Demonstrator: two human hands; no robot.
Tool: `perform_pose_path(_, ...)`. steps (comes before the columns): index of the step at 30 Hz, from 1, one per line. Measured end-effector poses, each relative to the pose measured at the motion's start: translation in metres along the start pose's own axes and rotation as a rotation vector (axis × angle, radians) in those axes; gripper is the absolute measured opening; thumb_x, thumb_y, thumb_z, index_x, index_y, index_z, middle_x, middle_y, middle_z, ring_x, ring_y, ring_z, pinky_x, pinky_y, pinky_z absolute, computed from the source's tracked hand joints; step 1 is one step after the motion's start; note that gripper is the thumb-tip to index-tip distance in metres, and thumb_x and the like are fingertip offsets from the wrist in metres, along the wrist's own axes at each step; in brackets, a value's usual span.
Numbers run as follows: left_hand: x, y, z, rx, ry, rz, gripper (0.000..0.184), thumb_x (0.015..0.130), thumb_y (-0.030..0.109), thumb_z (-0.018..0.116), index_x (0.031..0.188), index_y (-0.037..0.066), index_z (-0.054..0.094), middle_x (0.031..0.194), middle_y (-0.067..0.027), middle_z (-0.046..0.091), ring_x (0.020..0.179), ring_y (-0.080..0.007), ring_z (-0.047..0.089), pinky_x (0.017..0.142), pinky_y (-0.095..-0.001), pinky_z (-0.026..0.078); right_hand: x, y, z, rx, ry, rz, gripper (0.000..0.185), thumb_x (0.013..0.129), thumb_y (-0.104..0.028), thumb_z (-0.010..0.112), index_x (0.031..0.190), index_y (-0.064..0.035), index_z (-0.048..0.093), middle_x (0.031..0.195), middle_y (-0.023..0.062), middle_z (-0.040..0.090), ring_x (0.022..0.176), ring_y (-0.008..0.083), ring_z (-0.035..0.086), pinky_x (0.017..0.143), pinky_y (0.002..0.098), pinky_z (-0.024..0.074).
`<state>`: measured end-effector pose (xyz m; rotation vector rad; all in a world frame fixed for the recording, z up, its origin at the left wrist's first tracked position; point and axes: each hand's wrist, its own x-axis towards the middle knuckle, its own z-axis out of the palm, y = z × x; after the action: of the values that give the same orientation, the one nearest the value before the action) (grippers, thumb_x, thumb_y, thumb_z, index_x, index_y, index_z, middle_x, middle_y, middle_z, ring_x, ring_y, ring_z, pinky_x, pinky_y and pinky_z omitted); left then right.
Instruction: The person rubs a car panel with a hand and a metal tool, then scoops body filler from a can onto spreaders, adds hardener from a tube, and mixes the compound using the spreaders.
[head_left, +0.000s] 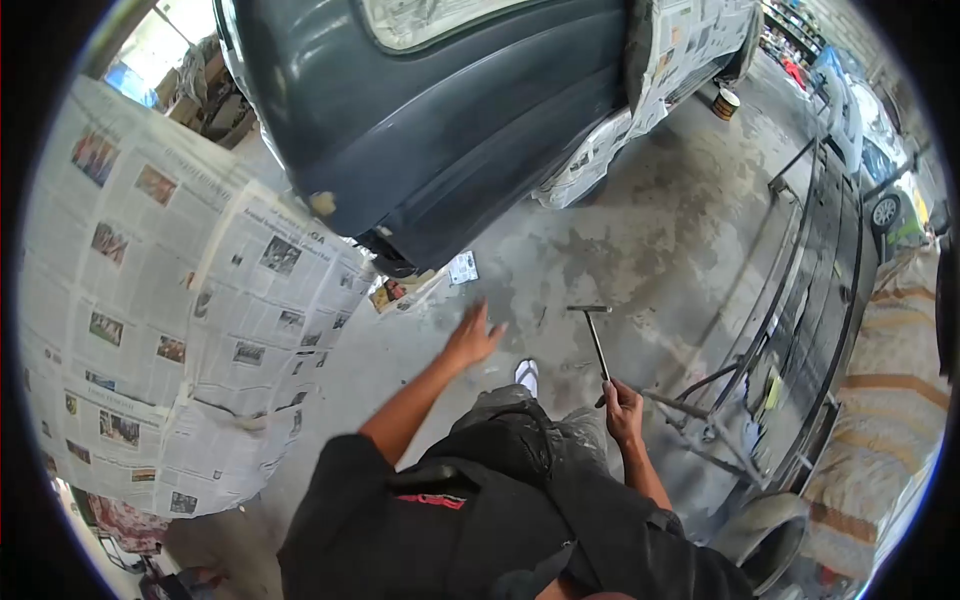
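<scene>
My right hand (622,408) is closed around the lower end of a T-shaped metal tool (598,345), a thin dark rod whose crossbar points away from me. What kind of tool it is, I cannot tell. My left hand (475,337) hangs in the air with fingers apart and nothing in it. Ahead of that hand stands a dark grey vehicle body (450,110), its window covered over and a pale patch at its lower corner. Neither hand touches the vehicle.
A large newspaper-covered panel (150,330) rises on the left. More newspaper (690,50) hangs on the vehicle's far part. A metal frame rack (800,300) runs along the right, beside a striped cloth-covered object (895,400). A can (726,104) stands on the stained concrete floor (670,240).
</scene>
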<state>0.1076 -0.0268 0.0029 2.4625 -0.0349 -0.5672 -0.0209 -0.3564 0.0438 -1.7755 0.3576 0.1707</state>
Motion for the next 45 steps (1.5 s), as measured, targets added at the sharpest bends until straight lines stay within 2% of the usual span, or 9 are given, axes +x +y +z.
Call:
perform_pose_path(3, 0.077, 0.083, -0.068, 0.662, 0.250, 0.279, 0.079, 0.088, 0.038, 0.056, 0.145, -0.006, 0.025, 0.153, -0.0243, 0.023, 0.144, -0.0364, 0.017, 0.117, -0.0474, 0.016, 0.063, -0.012, -0.019, -0.041, 0.052, -0.062, 0.030, 0.097, -0.017, 0.055, 0.107, 0.0096, 0.065, 0.065, -0.0013, 0.056, 0.063, 0.0053, 0.050, 0.057, 0.0232, 0.0404)
perform_pose_path(10, 0.236, 0.082, -0.099, 1.556, 0.343, 0.208, 0.066, 0.094, 0.026, 0.037, 0.151, 0.000, 0.015, 0.161, -0.0087, 0.007, 0.148, -0.0243, 0.003, 0.120, -0.0428, 0.000, 0.192, -0.013, -0.031, 0.138, 0.097, -0.120, 0.027, 0.096, -0.018, 0.057, 0.105, 0.0054, 0.067, 0.064, -0.0027, 0.053, 0.057, 0.0030, 0.044, 0.051, 0.0213, 0.0347)
perform_pose_path(17, 0.283, 0.049, -0.061, 1.691, 0.383, 0.193, 0.063, 0.096, 0.026, 0.033, 0.152, 0.004, 0.014, 0.161, -0.0036, 0.004, 0.148, -0.0205, 0.003, 0.120, -0.0395, -0.001, 0.323, 0.041, -0.036, 0.241, -0.012, -0.215, 0.030, 0.097, -0.012, 0.053, 0.117, 0.0084, 0.062, 0.065, 0.0003, 0.057, 0.057, 0.0029, 0.044, 0.051, 0.0194, 0.0344)
perform_pose_path(25, 0.317, 0.007, -0.017, 1.788, 0.562, 0.190, 0.082, 0.093, 0.059, 0.036, 0.152, 0.006, 0.016, 0.160, -0.0054, 0.011, 0.148, -0.0217, 0.006, 0.120, -0.0403, 0.002, 0.431, 0.095, -0.011, 0.337, -0.091, -0.501, 0.041, 0.098, -0.024, 0.049, 0.113, 0.0119, 0.062, 0.059, 0.0075, 0.061, 0.044, 0.0026, 0.039, 0.048, 0.0189, 0.0364)
perform_pose_path(29, 0.335, 0.004, 0.005, 1.674, 0.629, 0.150, 0.082, 0.093, 0.060, 0.035, 0.152, 0.006, 0.018, 0.159, -0.0057, 0.013, 0.148, -0.0218, 0.008, 0.120, -0.0405, 0.003, 0.478, 0.122, 0.001, 0.384, -0.180, -0.721, 0.040, 0.099, -0.022, 0.047, 0.114, 0.0133, 0.060, 0.059, 0.0090, 0.061, 0.043, 0.0032, 0.039, 0.048, 0.0199, 0.0381)
perform_pose_path(31, 0.334, 0.001, 0.000, 1.414, 0.681, 0.309, 0.079, 0.090, 0.055, 0.049, 0.149, 0.007, 0.027, 0.158, -0.0069, 0.021, 0.147, -0.0211, 0.015, 0.119, -0.0384, 0.010, 0.489, 0.130, 0.013, 0.399, -0.237, -0.813, 0.040, 0.100, -0.020, 0.045, 0.118, 0.0124, 0.059, 0.061, 0.0080, 0.061, 0.043, 0.0029, 0.040, 0.047, 0.0196, 0.0366)
perform_pose_path(37, 0.324, -0.005, 0.005, 1.256, 0.712, 0.453, 0.078, 0.088, 0.050, 0.056, 0.149, 0.011, 0.028, 0.157, -0.0036, 0.022, 0.145, -0.0177, 0.019, 0.119, -0.0376, 0.016, 0.498, 0.161, 0.060, 0.335, -0.199, -0.941, 0.038, 0.099, -0.016, 0.047, 0.127, 0.0099, 0.054, 0.063, 0.0026, 0.060, 0.049, 0.0021, 0.041, 0.048, 0.0182, 0.0339)
perform_pose_path(42, 0.318, 0.019, -0.013, 1.363, 0.972, 0.381, 0.076, 0.087, 0.049, 0.057, 0.149, 0.014, 0.030, 0.156, -0.0001, 0.027, 0.145, -0.0164, 0.020, 0.119, -0.0379, 0.018, 0.478, 0.162, 0.096, 0.329, -0.227, -0.982, 0.040, 0.098, -0.011, 0.049, 0.135, 0.0047, 0.049, 0.066, 0.0030, 0.059, 0.054, 0.0028, 0.040, 0.051, 0.0189, 0.0356)
perform_pose_path(45, 0.320, 0.014, 0.006, 1.584, 1.035, 0.132, 0.076, 0.091, 0.060, 0.040, 0.150, 0.016, 0.027, 0.157, 0.0043, 0.023, 0.146, -0.0127, 0.013, 0.121, -0.0359, 0.008, 0.480, 0.167, 0.110, 0.315, -0.223, -1.016, 0.040, 0.098, -0.010, 0.050, 0.135, 0.0037, 0.049, 0.066, 0.0037, 0.060, 0.054, 0.0031, 0.041, 0.051, 0.0195, 0.0367)
